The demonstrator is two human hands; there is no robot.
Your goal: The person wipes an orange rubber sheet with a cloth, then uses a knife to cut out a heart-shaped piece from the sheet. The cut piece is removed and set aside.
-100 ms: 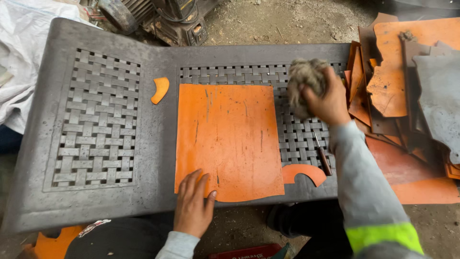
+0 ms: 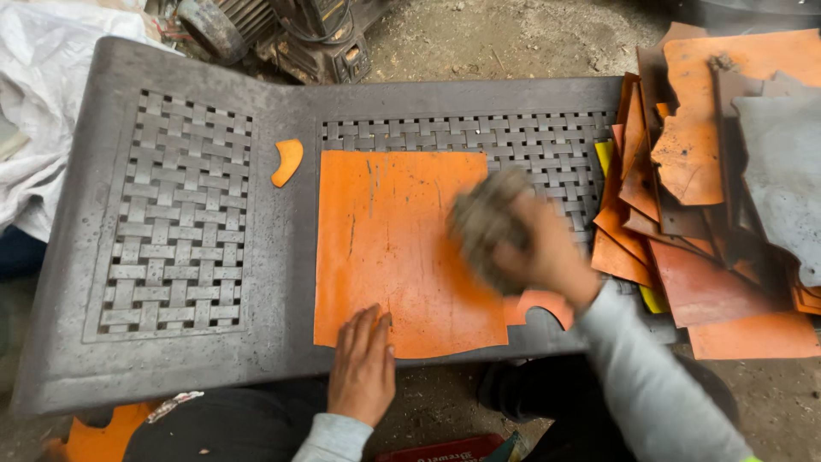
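An orange leather-like sheet [image 2: 385, 248] lies flat on a dark grey metal bench top [image 2: 274, 111] with woven lattice panels. My left hand [image 2: 363, 364] presses flat on the sheet's near edge, fingers spread. Blurred by motion, my right hand [image 2: 547, 252] grips a grey wad of rag [image 2: 483, 222] against the sheet's right part.
A small curved orange offcut [image 2: 288, 161] lies left of the sheet, and another curved scrap [image 2: 543, 306] at its near right corner. A pile of orange, brown and grey sheets [image 2: 710, 188] fills the right. White sacking [image 2: 43, 111] lies at left, machinery [image 2: 299, 34] behind.
My right hand has swung the rag down and left, from the lattice right of the sheet onto the sheet itself. The left hand has stayed put.
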